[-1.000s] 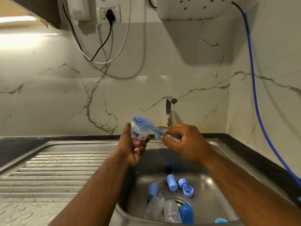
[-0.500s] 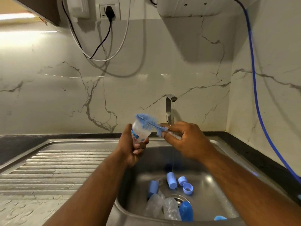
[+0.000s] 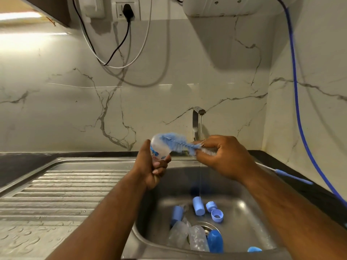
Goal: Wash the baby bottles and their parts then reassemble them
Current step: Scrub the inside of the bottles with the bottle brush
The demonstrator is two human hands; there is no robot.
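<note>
Baby bottle [image 3: 158, 149], small and translucent with blue print, is held above the left rim of the sink [image 3: 249, 207]. The left hand [image 3: 152, 171] grips it with fingers curled round its lower half. Its long axis stands near upright. A blue bottle brush [image 3: 175, 142] lies almost level across its top end, bristles touching it. Whether they reach inside I cannot tell. The right hand [image 3: 222, 156] pinches the brush stem just right of the bottle, at the thin stream from the tap [image 3: 196, 121]. The next stroke likely runs along the brush's axis, right to left. Loose blue caps [image 3: 198, 206], 1 ring [image 3: 217, 215] and 2 clear bottles [image 3: 197, 239] lie in the basin.
</note>
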